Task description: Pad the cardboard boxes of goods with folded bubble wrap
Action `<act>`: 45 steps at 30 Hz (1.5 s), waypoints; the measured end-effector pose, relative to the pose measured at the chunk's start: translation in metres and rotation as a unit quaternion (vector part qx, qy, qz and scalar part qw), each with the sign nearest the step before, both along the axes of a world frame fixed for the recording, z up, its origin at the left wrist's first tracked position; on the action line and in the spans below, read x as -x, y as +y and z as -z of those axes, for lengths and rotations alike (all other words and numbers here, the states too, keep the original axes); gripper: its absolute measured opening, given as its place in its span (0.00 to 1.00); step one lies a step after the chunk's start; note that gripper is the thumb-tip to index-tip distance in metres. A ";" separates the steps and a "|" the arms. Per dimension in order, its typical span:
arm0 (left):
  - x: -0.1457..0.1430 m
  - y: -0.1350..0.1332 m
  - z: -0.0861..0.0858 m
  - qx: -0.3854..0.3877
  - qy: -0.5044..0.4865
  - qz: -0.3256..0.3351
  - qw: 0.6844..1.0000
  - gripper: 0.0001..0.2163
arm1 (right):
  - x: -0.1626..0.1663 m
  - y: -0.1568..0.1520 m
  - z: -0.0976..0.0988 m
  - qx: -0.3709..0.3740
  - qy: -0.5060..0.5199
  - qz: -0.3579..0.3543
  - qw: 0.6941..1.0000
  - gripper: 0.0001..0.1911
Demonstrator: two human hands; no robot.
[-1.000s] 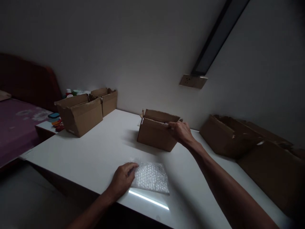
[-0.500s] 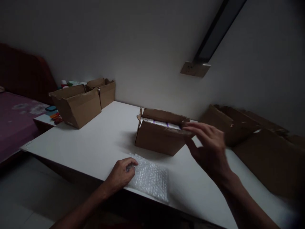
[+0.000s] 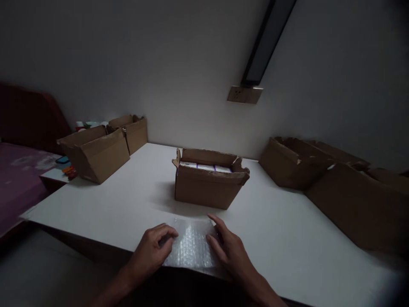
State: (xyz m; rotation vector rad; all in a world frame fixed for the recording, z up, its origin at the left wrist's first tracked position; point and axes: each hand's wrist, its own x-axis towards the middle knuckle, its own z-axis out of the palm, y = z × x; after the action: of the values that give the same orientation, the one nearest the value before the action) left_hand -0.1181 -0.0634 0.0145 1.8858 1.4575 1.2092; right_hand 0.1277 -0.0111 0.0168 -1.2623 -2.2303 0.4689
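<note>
A sheet or pouch of clear bubble wrap (image 3: 191, 246) lies flat at the front edge of the white table. At its left edge is my left hand (image 3: 155, 246), fingers curved and a gap showing between thumb and forefinger. My right hand (image 3: 230, 247) reaches the opposite edge with thumb and forefinger apart, the thumb over the wrap. Neither hand visibly lifts it. Just beyond stands an open cardboard box (image 3: 207, 187), holding several white packs with purple edges (image 3: 205, 167) in a row.
Two open cardboard boxes (image 3: 107, 155) stand at the table's left. More open cardboard boxes (image 3: 287, 166) sit along the right side. Behind is a wall with a socket plate (image 3: 244, 94) and a dark panel above it. A bed with a purple cover (image 3: 22, 179) is at far left.
My right hand has left the right end of the cardboard box and come down to the bubble wrap's right edge. My left hand stays by the wrap's left edge. The view has shifted slightly.
</note>
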 end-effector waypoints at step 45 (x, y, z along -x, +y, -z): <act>-0.021 0.216 -0.167 0.172 0.247 0.128 0.945 0.04 | 0.006 0.197 -0.180 0.105 -0.236 -0.026 0.966 0.10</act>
State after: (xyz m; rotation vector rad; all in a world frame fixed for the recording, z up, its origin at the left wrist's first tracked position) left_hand -0.0969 0.1525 0.1814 2.1241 1.4793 0.3391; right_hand 0.1219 0.1863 0.1971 -1.5582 -2.6690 0.4728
